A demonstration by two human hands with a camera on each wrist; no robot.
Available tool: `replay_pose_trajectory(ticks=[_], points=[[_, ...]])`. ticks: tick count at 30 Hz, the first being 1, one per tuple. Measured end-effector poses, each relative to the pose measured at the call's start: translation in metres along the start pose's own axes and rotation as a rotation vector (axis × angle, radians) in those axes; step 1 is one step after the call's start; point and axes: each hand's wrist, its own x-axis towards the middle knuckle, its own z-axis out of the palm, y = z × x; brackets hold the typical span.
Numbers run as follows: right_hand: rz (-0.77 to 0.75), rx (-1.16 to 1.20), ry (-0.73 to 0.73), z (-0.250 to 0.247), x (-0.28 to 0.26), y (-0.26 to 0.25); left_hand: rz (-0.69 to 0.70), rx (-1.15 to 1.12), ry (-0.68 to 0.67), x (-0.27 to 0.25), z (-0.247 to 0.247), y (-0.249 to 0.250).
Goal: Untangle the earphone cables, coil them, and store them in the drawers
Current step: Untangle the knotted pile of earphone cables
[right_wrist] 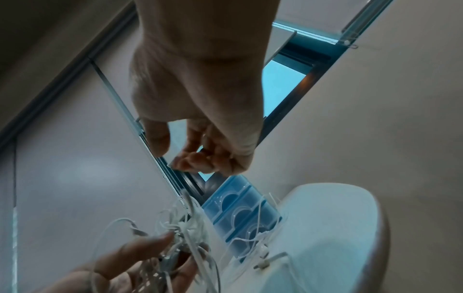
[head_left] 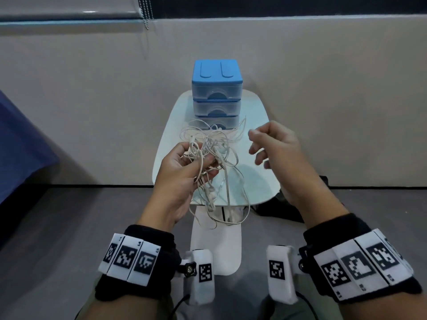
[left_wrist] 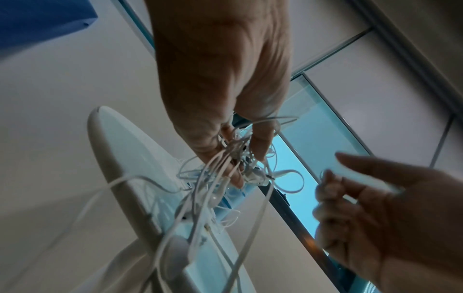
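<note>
The left hand [head_left: 182, 174] is clenched round the white earphone cables [head_left: 209, 144], held in front of the closed blue drawers [head_left: 216, 94], while the right hand [head_left: 275, 146], loosely curled, holds nothing; knots could be tightened if a dangling loop is tugged from the dense, looping snarl.

My head camera looks forward and down; both wrist cameras look up close along my hands, all sharing the drawers [head_left: 216, 93] and surface [head_left: 258, 144].
</note>
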Motion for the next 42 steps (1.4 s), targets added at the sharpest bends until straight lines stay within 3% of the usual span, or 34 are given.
replay_pose_trajectory(ticks=[3,5,7,11,22,28,32,36,42], points=[[-0.161,-0.015,-0.177,0.003,-0.003,-0.011,0.009,0.029,0.051,0.009,0.001,0.002],[-0.191,-0.13,-0.344,0.011,-0.005,-0.017,0.019,0.039,0.07,0.013,0.002,0.006],[-0.194,-0.316,-0.412,0.02,-0.004,-0.016,0.028,0.057,0.07,0.014,0.002,0.009],[-0.239,-0.59,-0.193,0.029,0.002,-0.001,0.029,0.085,0.06,0.012,-0.002,0.009],[-0.385,-0.583,0.057,0.03,-0.001,0.016,-0.026,0.062,-0.072,0.001,-0.003,0.008],[-0.295,-0.511,0.046,0.025,-0.001,0.026,-0.033,0.016,-0.13,0.0,0.0,0.009],[-0.164,-0.279,-0.036,0.019,0.001,0.027,-0.045,-0.076,-0.123,-0.002,-0.001,0.009],[-0.139,-0.126,-0.14,0.014,0.002,0.032,-0.071,-0.19,-0.111,-0.005,-0.003,0.011],[-0.121,-0.17,-0.156,0.012,0.005,0.035,-0.019,-0.045,-0.107,-0.005,0.001,0.006]])
